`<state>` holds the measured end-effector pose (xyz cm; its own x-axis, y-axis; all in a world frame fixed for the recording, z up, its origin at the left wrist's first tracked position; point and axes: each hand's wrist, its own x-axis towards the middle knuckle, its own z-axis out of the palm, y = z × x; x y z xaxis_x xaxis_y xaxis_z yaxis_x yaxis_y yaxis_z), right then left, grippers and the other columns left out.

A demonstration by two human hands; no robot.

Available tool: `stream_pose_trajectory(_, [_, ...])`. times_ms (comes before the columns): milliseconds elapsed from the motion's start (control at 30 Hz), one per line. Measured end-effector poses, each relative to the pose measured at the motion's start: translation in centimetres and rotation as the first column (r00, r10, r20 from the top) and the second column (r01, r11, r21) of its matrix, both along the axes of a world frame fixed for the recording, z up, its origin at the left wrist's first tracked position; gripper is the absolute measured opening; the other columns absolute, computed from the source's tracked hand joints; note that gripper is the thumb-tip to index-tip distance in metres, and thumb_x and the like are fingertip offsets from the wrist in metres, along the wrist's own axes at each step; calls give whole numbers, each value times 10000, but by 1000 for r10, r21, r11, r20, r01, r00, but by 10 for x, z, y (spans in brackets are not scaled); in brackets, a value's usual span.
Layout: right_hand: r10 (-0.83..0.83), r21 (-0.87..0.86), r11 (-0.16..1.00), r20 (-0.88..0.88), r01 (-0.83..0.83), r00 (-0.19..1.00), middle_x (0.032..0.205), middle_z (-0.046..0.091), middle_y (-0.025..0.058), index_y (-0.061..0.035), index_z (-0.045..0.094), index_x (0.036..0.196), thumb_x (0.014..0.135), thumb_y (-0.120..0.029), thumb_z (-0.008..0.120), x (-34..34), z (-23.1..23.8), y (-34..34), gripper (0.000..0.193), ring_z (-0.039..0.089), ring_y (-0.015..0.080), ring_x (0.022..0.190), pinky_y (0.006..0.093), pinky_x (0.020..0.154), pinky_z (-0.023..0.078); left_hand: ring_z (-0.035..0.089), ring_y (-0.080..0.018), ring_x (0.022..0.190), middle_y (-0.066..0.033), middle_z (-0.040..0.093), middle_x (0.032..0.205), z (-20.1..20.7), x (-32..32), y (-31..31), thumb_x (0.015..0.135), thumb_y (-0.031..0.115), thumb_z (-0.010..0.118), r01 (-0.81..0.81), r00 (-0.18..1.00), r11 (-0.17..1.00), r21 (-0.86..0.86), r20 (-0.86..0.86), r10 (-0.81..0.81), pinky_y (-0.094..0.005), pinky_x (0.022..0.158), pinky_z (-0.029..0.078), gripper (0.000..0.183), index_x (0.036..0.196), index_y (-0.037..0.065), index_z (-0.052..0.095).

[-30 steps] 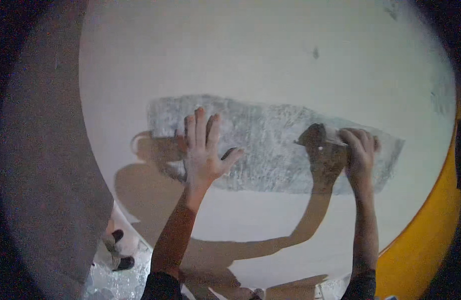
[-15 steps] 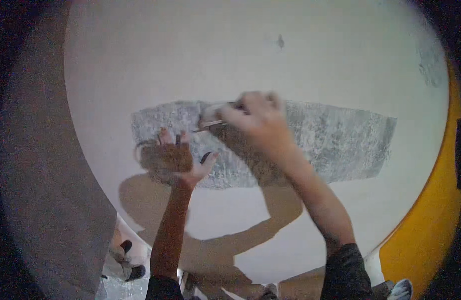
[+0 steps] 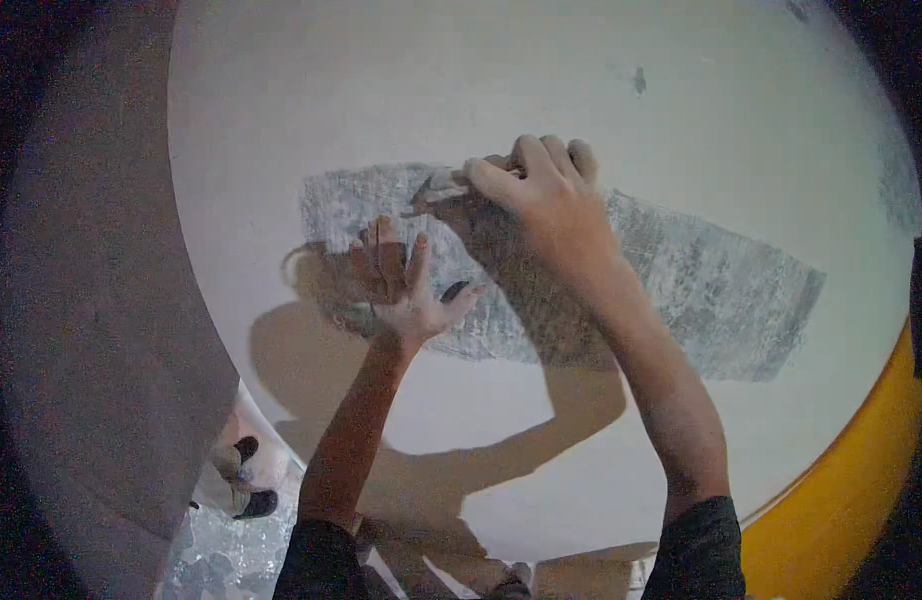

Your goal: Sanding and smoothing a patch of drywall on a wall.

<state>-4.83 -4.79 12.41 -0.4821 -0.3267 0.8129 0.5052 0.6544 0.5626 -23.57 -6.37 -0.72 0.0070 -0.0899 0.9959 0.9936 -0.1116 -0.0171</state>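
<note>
A broad white wall (image 3: 501, 70) fills most of the head view, with a long grey, streaky patch (image 3: 716, 275) across it. My left hand (image 3: 411, 290) lies against the left part of the patch, fingers spread and holding nothing. At the patch's upper edge, to the right of it, my right hand (image 3: 551, 195) is closed round a thin, flat, pale tool (image 3: 446, 182). Its tip sticks out to the left by the patch; the rest is hidden in my fingers, so its exact kind is unclear. Shadows of my arms fall over the patch and the wall below.
A darker grey wall (image 3: 91, 250) stands on the left, and a yellow surface (image 3: 831, 450) curves along the lower right. At the lower left, a pair of dark-and-pale shoes (image 3: 249, 480) shows above a mottled, shiny floor covering (image 3: 226, 550). A small dark mark (image 3: 639, 78) is above the patch.
The view has shifted and tilted, so the patch now slopes down to the right. My left hand has moved nearer my right hand. The right hand, blurred before, is now sharp.
</note>
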Motion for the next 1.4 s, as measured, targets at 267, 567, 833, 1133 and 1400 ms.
stream_pose_trajectory(267, [-234, -96, 968, 6, 234, 972, 840, 538, 33, -224, 571, 941, 777, -225, 582, 58, -3, 0, 165, 566, 237, 850, 443, 800, 405, 347, -455, 1261, -279, 309, 1398, 3, -2, 0, 677, 602, 696, -114, 978, 989, 90, -163, 128, -640, 994, 239, 940, 1384, 115, 314])
stream_pose_trajectory(567, [-27, 52, 998, 19, 26, 999, 812, 507, 31, -218, 590, 941, 791, -195, 561, -22, 2, -8, 154, 564, 222, 844, 421, 784, 392, 353, -469, 1245, -286, 337, 1375, -2, -3, -4, 679, 573, 700, -13, 1000, 994, -108, 12, 14, -621, 992, 243, 885, 1341, 99, 354])
stream_pose_trajectory(833, [-265, -61, 963, -86, 261, 960, 804, 547, 19, -213, 634, 936, 738, -218, 607, 165, -30, 45, 200, 560, 219, 822, 398, 763, 382, 253, -465, 1302, -290, 229, 1431, -1, -13, 2, 657, 548, 726, -71, 996, 996, -53, -62, 68, -627, 1004, 190, 904, 1309, 40, 362])
stream_pose_trajectory(1133, [-186, -86, 982, -589, 167, 786, 985, 640, 87, -47, 640, 962, 741, -19, 647, 340, -57, 91, 224, 601, 237, 925, 359, 824, 423, 216, -454, 1331, -297, 224, 1441, -2, -18, 14, 656, 536, 710, 94, 996, 995, 10, 1, -95, -622, 1017, 135, 912, 1332, 39, 352])
stream_pose_trajectory(1400, [-72, -89, 995, -318, 46, 945, 1051, 619, 110, -76, 626, 1000, 597, 7, 727, 196, -94, 31, 424, 585, 257, 964, 376, 851, 418, 303, -423, 1296, -218, 276, 1443, 3, -4, -2, 598, 485, 769, -205, 977, 969, -140, 26, 211, -540, 1027, 301, 988, 1344, -19, 361])
